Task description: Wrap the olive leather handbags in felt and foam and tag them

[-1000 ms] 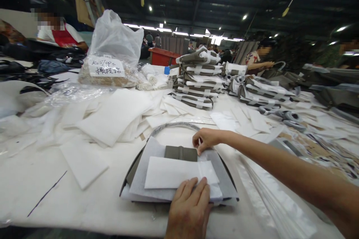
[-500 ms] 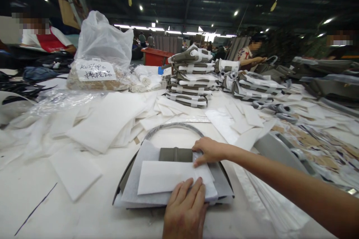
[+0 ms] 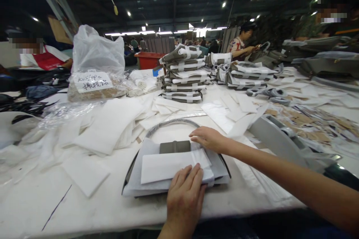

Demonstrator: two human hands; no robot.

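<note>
An olive-grey handbag (image 3: pixel 173 147) lies on the white table in front of me, its wrapped handle (image 3: pixel 171 121) arching away from me. Tissue paper (image 3: pixel 134 181) covers much of its front, and a white foam sheet (image 3: pixel 162 167) rests on top of that. My left hand (image 3: pixel 184 190) lies flat with fingers stretched over the lower right part of the foam sheet. Above the bag's right side is my right hand (image 3: pixel 209 139), fingers extended and its thumb hidden. Close under it, a clear strip (image 3: pixel 198 147) runs over the foam's right end.
Loose foam sheets (image 3: pixel 112 125) spread to the left. Behind stand a stack of wrapped bags (image 3: pixel 183 76) and a labelled plastic sack (image 3: pixel 97 59). On the right are a grey bag piece (image 3: pixel 272 134) and tan scraps (image 3: pixel 311 119). A co-worker (image 3: pixel 238 44) is at the back right.
The view has shifted, so the table's front edge now shows. My right hand has lifted off the strip and its fingers have straightened. My left hand stays on the foam sheet.
</note>
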